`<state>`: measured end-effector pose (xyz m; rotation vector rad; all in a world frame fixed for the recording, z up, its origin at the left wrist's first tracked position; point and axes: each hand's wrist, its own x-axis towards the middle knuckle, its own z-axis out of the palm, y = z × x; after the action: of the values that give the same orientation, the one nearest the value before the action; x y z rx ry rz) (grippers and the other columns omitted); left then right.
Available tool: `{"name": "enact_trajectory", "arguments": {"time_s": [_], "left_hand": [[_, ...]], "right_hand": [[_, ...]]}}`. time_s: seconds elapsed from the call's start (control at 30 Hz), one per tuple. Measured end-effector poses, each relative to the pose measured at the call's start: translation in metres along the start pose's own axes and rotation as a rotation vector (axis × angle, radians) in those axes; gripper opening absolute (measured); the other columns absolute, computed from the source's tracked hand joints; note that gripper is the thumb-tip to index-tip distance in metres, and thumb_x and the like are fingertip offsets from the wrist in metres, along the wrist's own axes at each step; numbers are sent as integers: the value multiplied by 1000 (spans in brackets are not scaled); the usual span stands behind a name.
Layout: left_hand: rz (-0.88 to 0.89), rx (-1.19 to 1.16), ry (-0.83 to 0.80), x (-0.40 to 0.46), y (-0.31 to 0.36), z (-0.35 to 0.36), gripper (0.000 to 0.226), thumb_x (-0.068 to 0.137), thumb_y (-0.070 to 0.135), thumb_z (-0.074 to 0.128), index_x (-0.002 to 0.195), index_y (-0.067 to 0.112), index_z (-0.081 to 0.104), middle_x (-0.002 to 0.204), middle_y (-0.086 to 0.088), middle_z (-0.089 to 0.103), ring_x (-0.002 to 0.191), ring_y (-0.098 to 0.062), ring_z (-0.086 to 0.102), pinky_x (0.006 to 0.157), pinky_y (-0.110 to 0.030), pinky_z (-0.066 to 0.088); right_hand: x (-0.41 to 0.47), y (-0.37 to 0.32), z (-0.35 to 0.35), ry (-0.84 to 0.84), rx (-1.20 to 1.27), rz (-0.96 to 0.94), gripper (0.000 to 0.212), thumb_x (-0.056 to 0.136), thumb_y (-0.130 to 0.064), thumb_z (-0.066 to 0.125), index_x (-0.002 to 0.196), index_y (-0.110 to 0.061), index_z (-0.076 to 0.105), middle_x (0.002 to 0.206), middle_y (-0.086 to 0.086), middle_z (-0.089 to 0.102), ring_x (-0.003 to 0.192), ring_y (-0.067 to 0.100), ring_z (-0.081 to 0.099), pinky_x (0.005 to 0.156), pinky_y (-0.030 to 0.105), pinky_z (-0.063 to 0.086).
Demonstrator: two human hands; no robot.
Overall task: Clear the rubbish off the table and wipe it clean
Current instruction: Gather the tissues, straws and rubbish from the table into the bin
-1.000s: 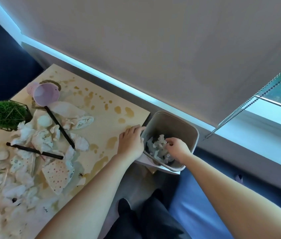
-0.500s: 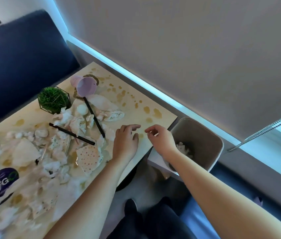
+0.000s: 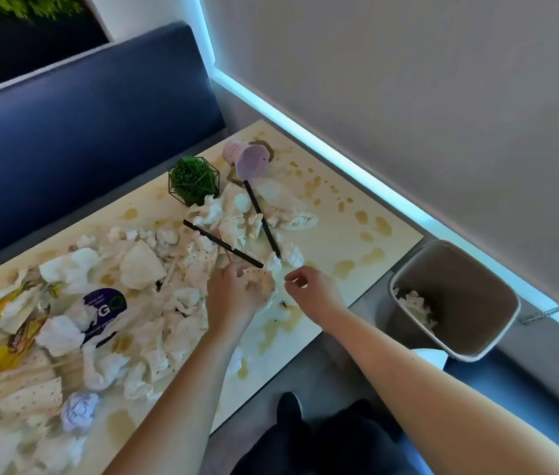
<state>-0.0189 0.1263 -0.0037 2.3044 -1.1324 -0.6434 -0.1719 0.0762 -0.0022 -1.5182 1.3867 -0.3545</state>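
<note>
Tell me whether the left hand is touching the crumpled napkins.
Touching. The head view shows the left hand pressed on the crumpled napkins, fingers curled over them.

Both hands, left hand and right hand, from bin to table litter.

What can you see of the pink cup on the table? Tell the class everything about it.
The pink cup lies tipped on its side at the far end of the table, its open mouth turned toward the camera. It looks like smooth pale pink plastic, with a small mark on its side that is too small to read. It rests over a brown ring stain. One end of a black straw lies at its rim. The plant stands just left. Neither hand touches it.
</note>
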Motion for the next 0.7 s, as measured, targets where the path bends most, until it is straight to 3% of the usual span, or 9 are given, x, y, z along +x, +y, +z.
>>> {"name": "enact_trajectory", "arguments": {"time_s": [0.13, 0.27, 0.43, 0.57, 0.63, 0.7], "left_hand": [[-123, 126, -65, -3, -13, -14, 53, 94, 34, 57, 142, 17, 43, 136, -8, 45, 129, -30, 38, 101, -41, 39], [-159, 223, -171, -5, -17, -19, 59, 97, 41, 50, 145, 10, 36, 140, -18, 40, 131, -36, 34, 102, -40, 36], [-174, 260, -272, -2, -17, -19, 60, 100, 46, 43, 145, 8, 36, 144, -20, 33, 135, -37, 25, 105, -40, 31], [-159, 125, -211, 0, -16, -18, 56, 96, 44, 51, 142, 14, 42, 143, -13, 38, 135, -33, 26, 105, -38, 29], [-141, -5, -160, 2, -16, -15, 53, 93, 42, 58, 137, 15, 46, 136, -8, 48, 131, -30, 35, 99, -36, 35], [-96, -148, -111, 4, -12, -13, 47, 90, 35, 64, 130, 17, 48, 121, -2, 57, 113, -21, 53, 80, -27, 45]], "right_hand": [[-1, -7, 18, -6, -34, 26, 33, 92, -38, 62, 119, -20, 59, 105, -5, 57, 78, 11, 60, 49, 15, 40], [2, -10, 31, 36, -54, 26, 37, 93, -38, 62, 123, -17, 59, 119, 1, 53, 86, 12, 56, 51, 16, 39], [5, -11, 41, 47, -52, 51, 34, 95, -36, 60, 122, -17, 59, 118, 0, 54, 85, 11, 53, 50, 16, 37], [7, -9, 46, 63, 88, 110, 29, 94, -34, 62, 114, -14, 58, 106, 1, 64, 82, 15, 59, 54, 18, 39], [8, -9, 45, 94, 207, 150, 28, 92, -38, 63, 105, -13, 58, 96, 4, 68, 82, 20, 65, 61, 24, 48], [8, -9, 43, 125, 314, 178, 31, 92, -40, 63, 98, -11, 56, 90, 8, 69, 82, 25, 69, 68, 32, 54]]}}
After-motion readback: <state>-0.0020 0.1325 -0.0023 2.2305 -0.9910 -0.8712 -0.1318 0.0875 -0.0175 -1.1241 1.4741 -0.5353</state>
